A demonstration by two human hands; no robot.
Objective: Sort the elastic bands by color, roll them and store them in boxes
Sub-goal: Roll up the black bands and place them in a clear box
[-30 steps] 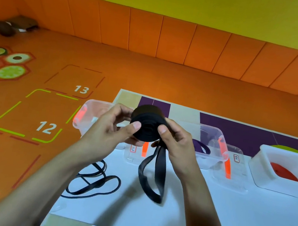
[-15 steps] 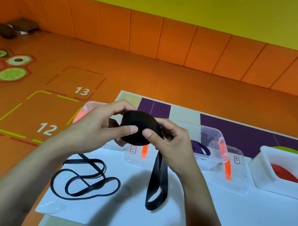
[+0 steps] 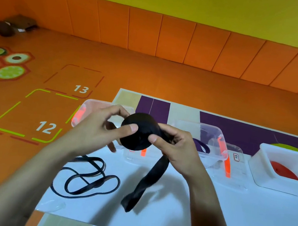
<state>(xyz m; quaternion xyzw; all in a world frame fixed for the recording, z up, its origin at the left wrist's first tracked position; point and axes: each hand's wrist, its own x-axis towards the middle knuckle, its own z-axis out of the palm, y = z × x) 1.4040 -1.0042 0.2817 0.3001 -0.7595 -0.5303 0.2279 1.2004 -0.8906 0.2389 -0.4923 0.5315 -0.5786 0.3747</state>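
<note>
Both hands, the left hand (image 3: pixel 100 130) and the right hand (image 3: pixel 175 149), grip the rolled black band (image 3: pixel 139 131) between them above the table (image 3: pixel 225 214); its loose tail (image 3: pixel 144 183) dangles below the right hand.

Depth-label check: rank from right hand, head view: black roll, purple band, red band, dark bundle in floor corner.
1. black roll, pinched by the right hand.
2. purple band, in clear box just behind.
3. red band, in white box, far right.
4. dark bundle, far left.

Single head view, looking forward-down, close over hands; no second view.
</note>
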